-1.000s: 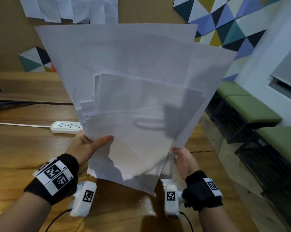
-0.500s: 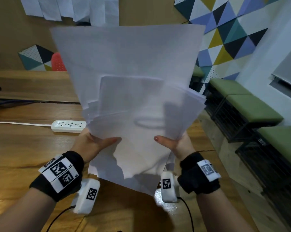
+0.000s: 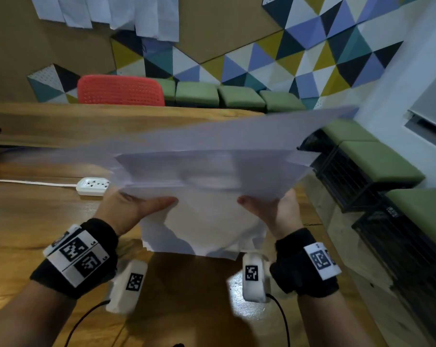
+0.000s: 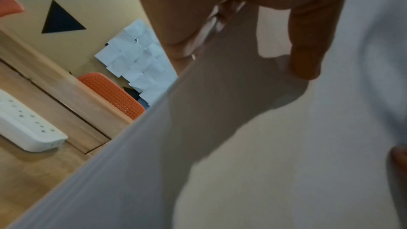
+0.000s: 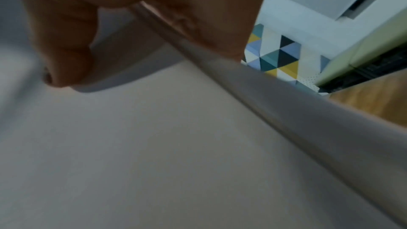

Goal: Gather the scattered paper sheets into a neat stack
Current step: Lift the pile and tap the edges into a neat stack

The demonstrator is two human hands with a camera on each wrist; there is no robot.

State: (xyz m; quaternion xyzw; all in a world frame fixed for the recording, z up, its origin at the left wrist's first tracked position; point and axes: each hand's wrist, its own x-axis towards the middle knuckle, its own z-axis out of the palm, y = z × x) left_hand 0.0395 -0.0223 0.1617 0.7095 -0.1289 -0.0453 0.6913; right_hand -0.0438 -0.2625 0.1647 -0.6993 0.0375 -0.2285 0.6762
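A bundle of white paper sheets (image 3: 212, 171) hangs above the wooden table (image 3: 24, 221), tipped forward and blurred by motion, its edges uneven. My left hand (image 3: 134, 209) grips the bundle's left side, thumb on top and fingers hidden beneath. My right hand (image 3: 269, 209) grips the right side the same way. In the left wrist view my thumb (image 4: 306, 50) presses on the paper sheets (image 4: 242, 145). In the right wrist view my thumb (image 5: 63, 50) lies on the paper sheets (image 5: 154, 145), whose layered edge runs diagonally.
A white power strip (image 3: 91, 186) with its cord lies on the table to the left, just past the sheets. A red chair (image 3: 120, 90) stands behind the table. Green-cushioned benches (image 3: 377, 161) line the right wall. More paper sheets (image 3: 106, 11) are pinned to the far wall.
The bundle has tipped from upright toward flat, its top edge swinging away from me. My right hand has shifted its hold, thumb now on top of the sheets.
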